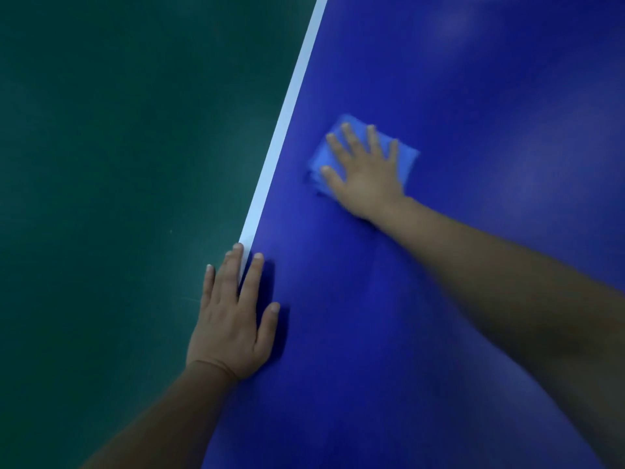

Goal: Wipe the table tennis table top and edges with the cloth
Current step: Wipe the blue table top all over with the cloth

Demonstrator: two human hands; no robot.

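Table top: I see the blue table tennis table (473,299) filling the right part of the view, from near to far. It has soft pale reflections on the far right.
White line: a white edge line (280,137) runs along the left border of the table, from the near left hand up to the far top of the view.
Floor: left of the table edge I see a dark green floor (118,164).
Cloth: the blue cloth (404,160) lies flat on the table top, a little right of the white line and farther away than the left hand. It looks folded, and it is blurred.
Right hand: my right hand (367,174) lies palm down on the cloth with fingers straight and spread. It presses the cloth on the table and does not grasp it. The fingers point far and a little left.
Left hand: my left hand (233,319) rests flat on the near table edge, fingers straight, holding nothing. The outer fingers reach over the edge, and the thumb and forefinger lie on the blue surface.
Arms: both forearms are bare and come from the near side.
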